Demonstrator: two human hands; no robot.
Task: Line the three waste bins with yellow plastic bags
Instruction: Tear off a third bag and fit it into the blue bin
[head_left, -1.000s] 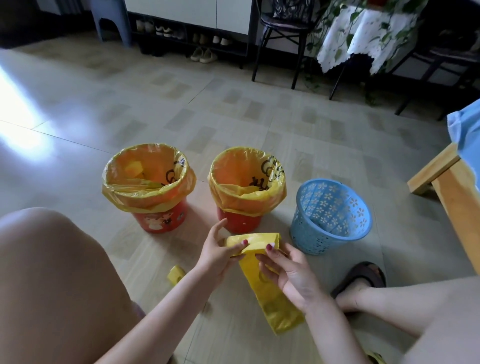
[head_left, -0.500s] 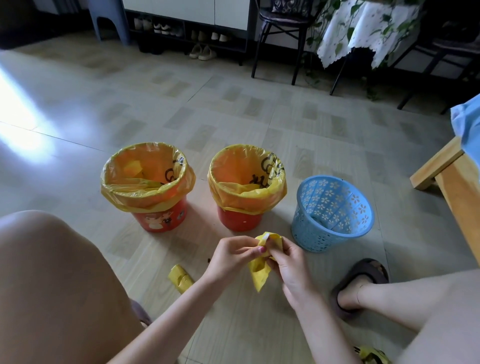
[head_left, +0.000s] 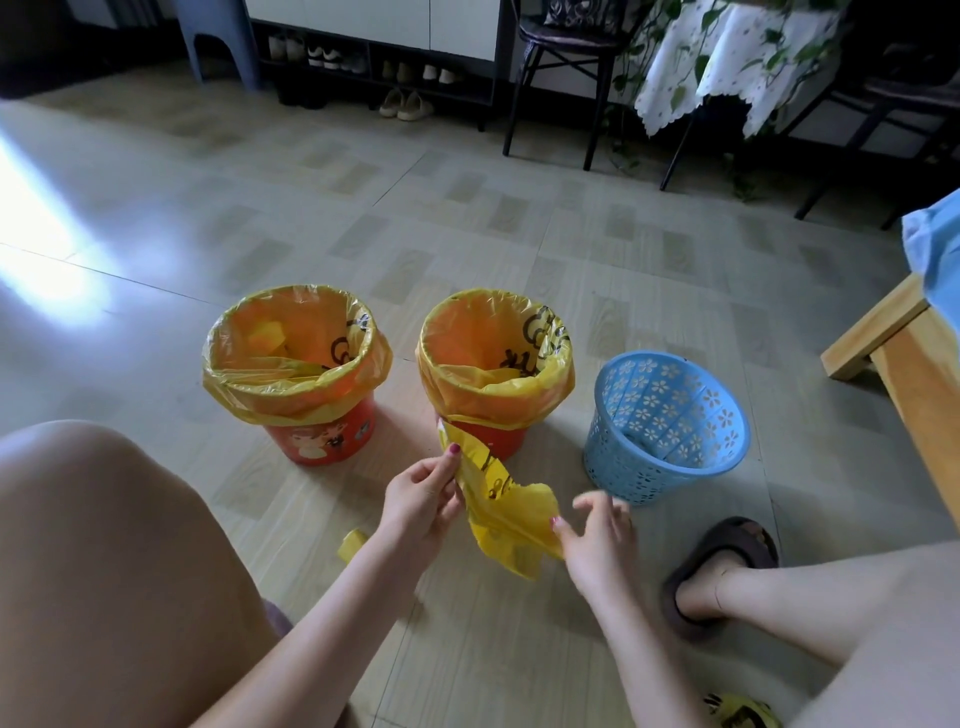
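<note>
Three bins stand in a row on the floor. The left red bin and the middle red bin each wear a yellow bag over the rim. At the right stands a blue lattice bin with no bag in it. In front of the middle bin my left hand pinches the upper edge of a crumpled yellow bag. My right hand pinches the bag's lower right edge, its other fingers spread. The bag hangs partly unfolded between both hands.
A small folded yellow piece lies on the floor by my left wrist. My knee fills the lower left; my sandalled foot rests at right. A wooden frame juts in at right. Chairs and a shoe rack stand far back.
The bag, a long folded strip one second ago, was bunched between both hands, and now spreads open as my hands pull apart, the left up and the right down and rightward.
</note>
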